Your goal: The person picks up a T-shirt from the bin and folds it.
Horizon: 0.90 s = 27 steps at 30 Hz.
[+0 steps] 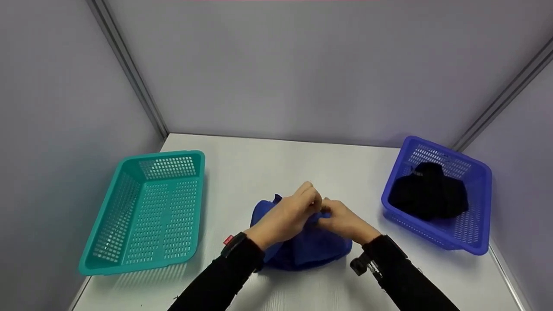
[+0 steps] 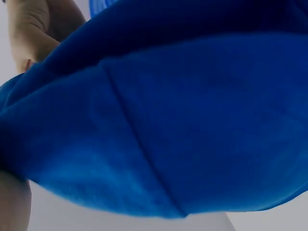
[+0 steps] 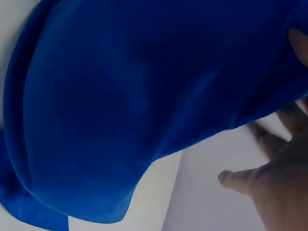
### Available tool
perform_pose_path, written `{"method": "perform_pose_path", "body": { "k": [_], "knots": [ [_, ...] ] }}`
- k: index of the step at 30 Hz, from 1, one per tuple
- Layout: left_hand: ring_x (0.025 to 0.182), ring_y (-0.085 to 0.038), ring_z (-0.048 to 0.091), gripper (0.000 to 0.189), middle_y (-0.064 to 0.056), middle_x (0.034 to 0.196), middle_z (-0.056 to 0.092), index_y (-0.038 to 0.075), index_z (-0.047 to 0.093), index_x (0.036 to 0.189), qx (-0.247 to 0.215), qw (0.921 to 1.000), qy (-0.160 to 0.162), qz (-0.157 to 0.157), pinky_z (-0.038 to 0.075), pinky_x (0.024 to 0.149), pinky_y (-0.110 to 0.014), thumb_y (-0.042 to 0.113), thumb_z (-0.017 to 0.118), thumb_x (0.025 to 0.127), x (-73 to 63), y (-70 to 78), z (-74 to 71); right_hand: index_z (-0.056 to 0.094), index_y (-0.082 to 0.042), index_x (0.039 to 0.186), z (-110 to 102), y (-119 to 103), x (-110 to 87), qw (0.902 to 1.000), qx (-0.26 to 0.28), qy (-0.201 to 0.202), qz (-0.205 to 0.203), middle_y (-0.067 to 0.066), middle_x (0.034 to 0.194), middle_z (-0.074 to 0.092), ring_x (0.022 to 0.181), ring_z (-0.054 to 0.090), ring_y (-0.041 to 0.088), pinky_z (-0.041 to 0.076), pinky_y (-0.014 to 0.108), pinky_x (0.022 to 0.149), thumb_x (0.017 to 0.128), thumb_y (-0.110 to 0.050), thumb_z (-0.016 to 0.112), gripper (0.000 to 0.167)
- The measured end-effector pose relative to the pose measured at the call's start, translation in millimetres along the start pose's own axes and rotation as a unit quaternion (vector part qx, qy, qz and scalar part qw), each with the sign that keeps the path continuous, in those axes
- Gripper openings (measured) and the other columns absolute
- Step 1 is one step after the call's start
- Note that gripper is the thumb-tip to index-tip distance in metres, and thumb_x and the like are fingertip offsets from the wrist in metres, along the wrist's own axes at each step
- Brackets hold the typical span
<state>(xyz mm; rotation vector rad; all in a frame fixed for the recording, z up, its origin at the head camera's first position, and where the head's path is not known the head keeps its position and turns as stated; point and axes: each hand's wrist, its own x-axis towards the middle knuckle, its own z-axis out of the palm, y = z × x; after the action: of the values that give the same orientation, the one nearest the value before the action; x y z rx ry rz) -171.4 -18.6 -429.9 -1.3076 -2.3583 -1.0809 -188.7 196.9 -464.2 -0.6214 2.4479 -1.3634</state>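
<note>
A bundle of blue cloth (image 1: pixel 311 246) rests on the table in front of me, bunched into a rounded shape. My left hand (image 1: pixel 287 216) grips its top from the left, knuckles raised. Close beside it, my right hand (image 1: pixel 345 220) pinches the cloth between thumb and fingers. The cloth (image 2: pixel 192 125) fills most of the left wrist view, with a slanting seam and a dark open fold along its upper part. In the right wrist view, the cloth (image 3: pixel 96 106) hangs in smooth folds with a curved edge. The fingertips are partly hidden by the hands and cloth.
A teal perforated basket (image 1: pixel 198 216) stands at the left with nothing in it. At the right, a blue-violet basket (image 1: pixel 484 207) holds a crumpled black cloth item (image 1: pixel 427 194). Grey panels (image 1: pixel 302 73) wall in the white table (image 1: pixel 242 164) at the back and sides.
</note>
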Motion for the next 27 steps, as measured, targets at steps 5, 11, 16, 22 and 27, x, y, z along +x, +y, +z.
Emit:
{"method": "perform_pose_path", "body": {
  "k": [5,11,16,22,27],
  "knots": [
    [0.075,-0.017,0.059,0.057,-0.009,0.122,0.048,0.012,0.044,0.148,0.016,0.9905,-0.023,-0.135,0.050,0.066,-0.027,0.009,0.073,0.099,-13.0,-10.8,-4.1,0.068,-0.009,0.103,-7,-1,-0.6,0.9934,-0.020,0.104,-0.045,0.000,0.097,0.067,0.088,0.058,0.012,0.046,0.025,0.082,0.094,-0.003,0.071,0.012],
    [0.070,-0.025,0.063,0.035,-0.009,0.109,0.059,0.005,0.067,0.124,0.159,0.9605,0.028,-0.227,0.054,0.060,-0.037,-0.008,0.068,0.092,-36.1,-40.2,-6.6,0.067,-0.008,0.115,-24,-3,-7.4,0.9825,-0.050,0.163,-0.076,0.000,0.105,0.070,0.099,0.063,0.011,0.050,0.026,0.091,0.090,0.003,0.078,0.029],
    [0.083,-0.028,0.066,0.007,-0.009,0.094,0.067,0.006,0.067,0.097,0.192,0.9346,0.126,-0.272,0.057,0.072,-0.043,-0.001,0.065,0.096,-47.5,-59.5,-13.2,0.061,0.000,0.141,-31,0,-16.4,0.9571,-0.231,0.137,-0.109,0.012,0.109,0.067,0.097,0.063,0.027,0.053,0.045,0.089,0.084,0.009,0.079,0.061],
    [0.100,-0.028,0.070,0.016,-0.012,0.109,0.069,0.004,0.062,0.112,0.089,0.9234,0.225,-0.298,0.058,0.087,-0.047,0.000,0.048,0.105,-47.6,-67.4,-32.3,0.074,-0.005,0.091,-39,12,-23.0,0.9171,-0.374,0.136,-0.024,0.011,0.086,0.076,0.076,0.064,0.032,0.053,0.051,0.073,0.082,0.004,0.076,0.012],
    [0.117,-0.031,0.070,0.024,-0.013,0.123,0.073,0.007,0.064,0.126,0.028,0.9480,0.157,-0.276,0.055,0.101,-0.050,0.019,0.066,0.105,-52.6,-70.5,-56.3,0.063,-0.009,0.083,-62,21,-24.5,0.9280,-0.341,0.137,0.064,0.010,0.080,0.068,0.072,0.062,0.029,0.051,0.055,0.068,0.090,-0.006,0.073,0.012]
  ]
}}
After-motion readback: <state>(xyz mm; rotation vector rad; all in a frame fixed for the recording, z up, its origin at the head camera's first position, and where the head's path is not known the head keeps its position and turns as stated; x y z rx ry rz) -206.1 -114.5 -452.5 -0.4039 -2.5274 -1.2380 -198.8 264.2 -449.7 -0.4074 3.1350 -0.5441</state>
